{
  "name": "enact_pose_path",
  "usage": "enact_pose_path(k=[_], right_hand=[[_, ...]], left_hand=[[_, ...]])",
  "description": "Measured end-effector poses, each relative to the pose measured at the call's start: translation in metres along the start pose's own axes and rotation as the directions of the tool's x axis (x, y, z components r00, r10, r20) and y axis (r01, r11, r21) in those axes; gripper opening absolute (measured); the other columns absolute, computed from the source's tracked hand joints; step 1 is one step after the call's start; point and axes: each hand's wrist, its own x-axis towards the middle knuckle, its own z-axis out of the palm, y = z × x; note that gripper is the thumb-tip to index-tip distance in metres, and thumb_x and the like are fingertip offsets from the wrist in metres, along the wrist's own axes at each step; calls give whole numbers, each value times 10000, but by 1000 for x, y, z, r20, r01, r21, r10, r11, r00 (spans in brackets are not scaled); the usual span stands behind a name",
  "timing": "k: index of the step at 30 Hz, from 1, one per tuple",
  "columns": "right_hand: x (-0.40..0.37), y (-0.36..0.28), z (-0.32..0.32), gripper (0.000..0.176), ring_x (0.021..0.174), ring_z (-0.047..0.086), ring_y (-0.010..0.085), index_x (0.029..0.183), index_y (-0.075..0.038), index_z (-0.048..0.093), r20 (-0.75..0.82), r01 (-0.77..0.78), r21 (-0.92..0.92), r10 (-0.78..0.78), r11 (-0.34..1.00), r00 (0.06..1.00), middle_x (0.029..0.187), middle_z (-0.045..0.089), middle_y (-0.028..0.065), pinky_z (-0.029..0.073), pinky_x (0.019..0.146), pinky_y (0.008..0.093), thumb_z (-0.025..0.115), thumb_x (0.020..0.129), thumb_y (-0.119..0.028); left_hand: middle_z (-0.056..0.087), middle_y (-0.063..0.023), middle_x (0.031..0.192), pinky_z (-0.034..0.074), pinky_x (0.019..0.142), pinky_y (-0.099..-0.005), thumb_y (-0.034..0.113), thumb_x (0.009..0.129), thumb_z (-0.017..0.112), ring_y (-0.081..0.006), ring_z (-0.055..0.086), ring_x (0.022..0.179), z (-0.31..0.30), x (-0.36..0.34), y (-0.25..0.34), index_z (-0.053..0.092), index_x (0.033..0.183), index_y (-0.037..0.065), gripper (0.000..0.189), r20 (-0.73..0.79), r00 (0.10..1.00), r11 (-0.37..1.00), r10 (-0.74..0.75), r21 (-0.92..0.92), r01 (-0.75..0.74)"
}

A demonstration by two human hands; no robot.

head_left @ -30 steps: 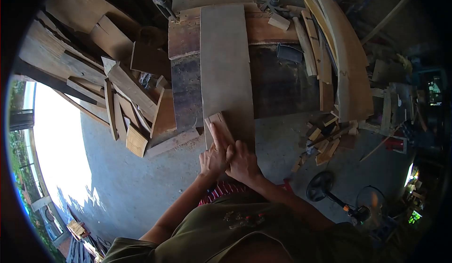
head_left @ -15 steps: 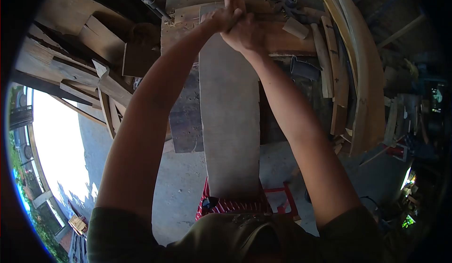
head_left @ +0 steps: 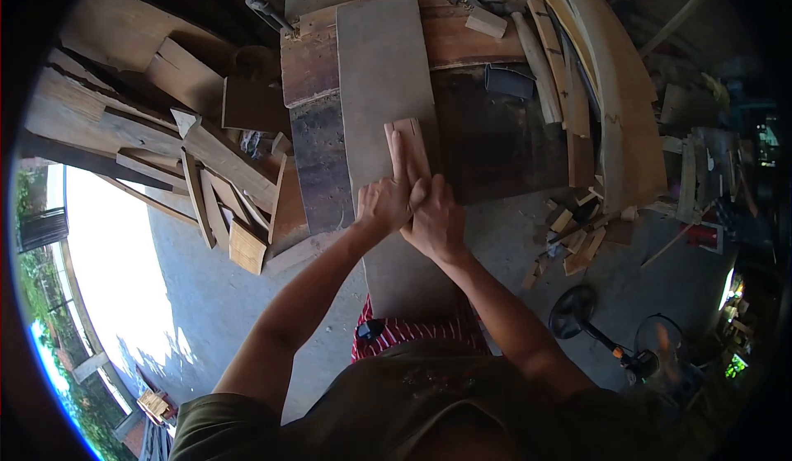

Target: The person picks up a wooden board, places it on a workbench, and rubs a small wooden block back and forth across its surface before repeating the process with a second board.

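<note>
A long grey-brown board (head_left: 386,65) runs from the bench toward my body, its near end at my waist. On its middle lies a small reddish-brown wooden block (head_left: 419,141), flat on the surface. My left hand (head_left: 384,203) is closed on the block's near part, with one finger stretched along its top. Beside it, my right hand (head_left: 439,220) is wrapped round the block's near end, the thumbs close together. The hands cover the block's near part, so its full shape and underside are hidden.
Planks and offcuts (head_left: 223,160) are piled at the left. Long curved boards (head_left: 615,89) stand at the right, near a dark curved piece (head_left: 510,81). A wood scrap (head_left: 486,23) lies on the bench. A fan (head_left: 572,312) and scraps (head_left: 582,242) are on the floor.
Both hands have come back toward my body with the block, from the board's far end to its middle. My elbows are now more bent, and the view has shifted slightly.
</note>
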Motion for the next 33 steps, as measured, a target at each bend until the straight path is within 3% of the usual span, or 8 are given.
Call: enact_pose_path(k=[8,18,22,26,27,28,31,33], right_hand=[[-76,4,-4,560,802,585,311,1026,41,444,112,30,23,-32,999,993,918,486,165,559,558,386,769,647,-213],[287,75,17,674,898,668,395,1249,-64,567,-313,24,-102,-55,994,948,1121,571,283,569,661,487,687,774,-527],[344,70,-7,709,1010,626,430,1420,-179,385,-226,-88,-81,67,993,972,1189,570,270,518,843,548,659,821,-441],[314,70,5,546,817,682,366,1204,-83,585,-297,-47,-190,-12,981,955,951,644,232,561,657,493,691,781,-410],[286,59,-2,690,974,638,420,1227,-48,600,-193,-88,9,88,996,977,1192,553,265,536,803,530,634,802,-591],[259,58,8,704,1012,624,411,1281,-52,556,-109,-73,-125,60,989,992,1178,539,254,545,794,516,624,818,-578],[140,22,-6,905,943,616,364,1493,-107,276,-34,-103,-54,101,993,994,1052,508,211,569,730,468,753,757,-331],[60,8,-5,658,905,599,340,1167,36,443,13,-69,-26,69,997,998,1007,492,183,580,639,426,789,697,-270]], left_hand=[[658,-242,672,505,548,-498,511,948,438,-420,661,613,45,-63,10,-144,1479,-70,979,45,999,1000,8,30,-9],[593,-366,1155,424,975,-555,598,960,308,-492,586,1100,-140,276,7,-179,1516,135,873,-201,966,983,162,116,-141],[592,-376,1142,420,979,-559,585,969,298,-504,572,1109,-150,387,-19,-198,1507,121,867,-329,910,968,251,72,-241],[576,-377,1179,406,1002,-546,585,969,299,-494,554,1150,-127,371,-28,-206,1501,103,878,-176,962,976,210,-10,-215],[587,-363,1174,415,991,-544,584,965,318,-492,566,1134,-126,312,-13,-213,1497,98,895,-181,970,985,161,-40,-171],[682,-287,879,497,826,-539,624,971,278,-474,661,870,-110,264,-14,-148,1517,65,889,-332,890,946,314,187,-264],[663,-324,963,507,826,-527,625,960,305,-470,662,906,-67,143,-6,-193,1503,55,932,-74,990,990,119,84,-113],[671,-299,833,520,737,-533,602,958,351,-467,667,793,-30,62,-1,-221,1490,43,960,5,998,997,57,55,-58]])
